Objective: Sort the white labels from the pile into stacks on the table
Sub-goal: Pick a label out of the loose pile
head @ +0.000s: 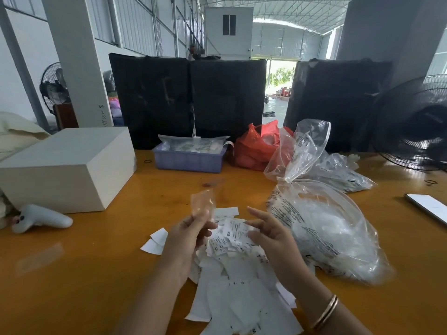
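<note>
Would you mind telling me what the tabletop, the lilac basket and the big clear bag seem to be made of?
Tabletop: apparently varnished wood; orange, glossy, with reflections and a knot.
Lilac basket: likely moulded plastic, matte.
Clear bag: thin plastic film; transparent, crinkled, printed.

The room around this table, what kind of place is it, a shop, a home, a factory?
Probably a warehouse or garment workshop. Overhead runs a high metal truss roof; the orange table holds a loose pile of white labels marked XS, and clear plastic bags of more stock lie beside it.
</note>
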Motion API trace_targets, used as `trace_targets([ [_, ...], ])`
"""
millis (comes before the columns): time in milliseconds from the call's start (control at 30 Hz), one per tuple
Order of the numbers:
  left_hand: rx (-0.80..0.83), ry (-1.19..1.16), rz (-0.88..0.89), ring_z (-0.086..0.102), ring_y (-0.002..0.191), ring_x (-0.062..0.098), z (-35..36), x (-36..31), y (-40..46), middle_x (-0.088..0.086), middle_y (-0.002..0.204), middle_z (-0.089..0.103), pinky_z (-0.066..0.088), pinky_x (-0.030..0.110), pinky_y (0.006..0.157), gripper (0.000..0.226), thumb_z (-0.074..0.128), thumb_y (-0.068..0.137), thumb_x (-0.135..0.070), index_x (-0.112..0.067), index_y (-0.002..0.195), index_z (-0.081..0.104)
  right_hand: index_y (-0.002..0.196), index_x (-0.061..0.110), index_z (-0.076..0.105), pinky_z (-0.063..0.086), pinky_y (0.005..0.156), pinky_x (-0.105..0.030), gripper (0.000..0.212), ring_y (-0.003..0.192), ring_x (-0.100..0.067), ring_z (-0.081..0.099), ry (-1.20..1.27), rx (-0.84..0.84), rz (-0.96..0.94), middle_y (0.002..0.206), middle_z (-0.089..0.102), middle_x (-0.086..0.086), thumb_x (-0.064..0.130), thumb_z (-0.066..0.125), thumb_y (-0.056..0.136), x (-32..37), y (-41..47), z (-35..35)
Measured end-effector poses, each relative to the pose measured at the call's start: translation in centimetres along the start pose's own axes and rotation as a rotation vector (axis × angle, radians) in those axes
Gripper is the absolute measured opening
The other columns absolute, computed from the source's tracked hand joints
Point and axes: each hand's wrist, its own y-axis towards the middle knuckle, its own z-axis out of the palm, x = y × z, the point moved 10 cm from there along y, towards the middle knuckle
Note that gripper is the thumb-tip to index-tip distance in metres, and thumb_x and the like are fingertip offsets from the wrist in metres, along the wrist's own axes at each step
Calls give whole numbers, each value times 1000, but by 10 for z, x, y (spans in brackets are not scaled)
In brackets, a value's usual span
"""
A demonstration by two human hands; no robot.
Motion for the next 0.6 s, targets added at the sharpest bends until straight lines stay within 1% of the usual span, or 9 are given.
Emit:
trace_targets([
  [67,-4,-63,-9,59,68,8,0,-2,-1,-6,73,73,46,22,64,34,61,76,-51,-21,74,78,98,35,74,57,79,-33,43,85,-19,65,99,-44,40,97,69,-8,-4,60,87,-3,1,-4],
  [100,-3,-90,-10,60,69,8,-1,-3,-1,-5,75,74,46,23,65,32,60,73,-51,-25,74,79,94,33,76,57,82,-37,40,87,-22,64,127,-43,62,99,70,-9,-3,60,86,-5,0,-3],
  [167,12,-144,-11,60,74,10,1,-5,-1,-4,78,74,48,25,69,28,61,73,-50,-28,75,79,87,28,78,56,76,-27,34,86,-16,67,158,2,89,97,73,-1,0,59,87,-5,-1,4],
  [233,17,-227,-40,61,75,11,2,-2,-1,-2,76,74,49,25,68,24,66,72,-43,-24,72,79,86,22,79,54,72,-20,32,82,-9,67,155,70,82,93,73,3,-2,57,87,-1,-4,15],
  [333,11,-289,-107,63,73,12,5,6,-2,0,74,73,50,25,65,22,69,74,-38,-18,70,79,88,22,79,54,80,-25,34,85,-11,65,42,125,39,90,70,3,-4,58,87,5,-9,27],
  [400,15,-282,-130,66,77,19,7,11,-3,4,79,74,54,29,68,27,69,77,-39,-13,75,78,91,32,77,53,77,-21,42,80,-7,64,-59,145,14,89,68,8,-5,58,88,8,-12,34],
  [500,-15,-290,-146,70,75,20,8,14,-4,8,82,75,55,28,65,33,68,76,-41,-9,82,76,113,42,60,55,73,-23,52,75,-5,64,-117,120,7,87,66,14,-4,57,90,9,-14,37],
  [533,-34,-295,-150,69,75,19,7,15,-5,7,81,75,53,26,63,31,68,78,-39,-10,82,76,112,41,59,54,74,-23,50,77,-4,64,-126,104,0,86,67,15,-4,56,90,10,-14,36],
  [600,-52,-293,-158,66,78,19,8,16,-6,5,78,75,51,25,64,29,68,80,-37,-10,85,76,99,35,69,53,71,-21,40,81,-5,66,-148,76,-36,87,70,13,-2,59,89,15,-14,35],
])
